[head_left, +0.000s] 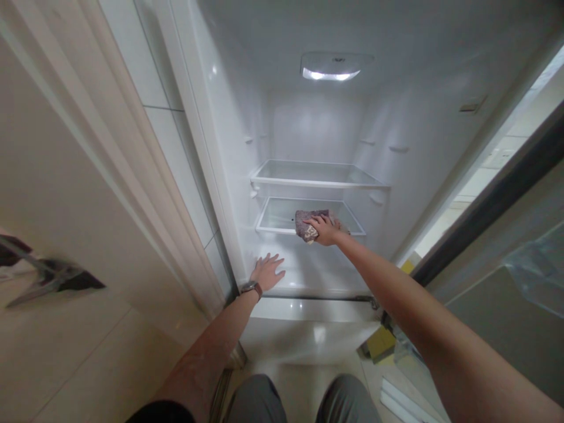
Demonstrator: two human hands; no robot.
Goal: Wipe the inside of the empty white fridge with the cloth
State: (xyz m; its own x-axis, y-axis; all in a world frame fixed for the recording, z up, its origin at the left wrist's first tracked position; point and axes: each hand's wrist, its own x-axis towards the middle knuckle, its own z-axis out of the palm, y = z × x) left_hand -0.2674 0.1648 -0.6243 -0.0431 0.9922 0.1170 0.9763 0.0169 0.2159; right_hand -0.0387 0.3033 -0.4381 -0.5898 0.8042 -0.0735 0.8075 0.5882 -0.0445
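My right hand (325, 230) grips a brown patterned cloth (305, 225) at the front edge of the lower glass shelf (275, 214) inside a fridge. The cloth is bunched under the palm and partly hidden by the fingers. Lower and to the left, my left hand (267, 271) has its fingers spread, near the left wall and floor of the compartment. A watch (251, 286) is on that wrist. Above the cloth sits the upper glass shelf (317, 184) with a white front rim.
A lit lamp (332, 67) is set in the fridge ceiling. The open fridge door (497, 282) stands on the right. To the left is a door frame (110, 147). On the floor lie a yellow box (379, 345) and white strips (403, 402). My knees (258, 399) are below.
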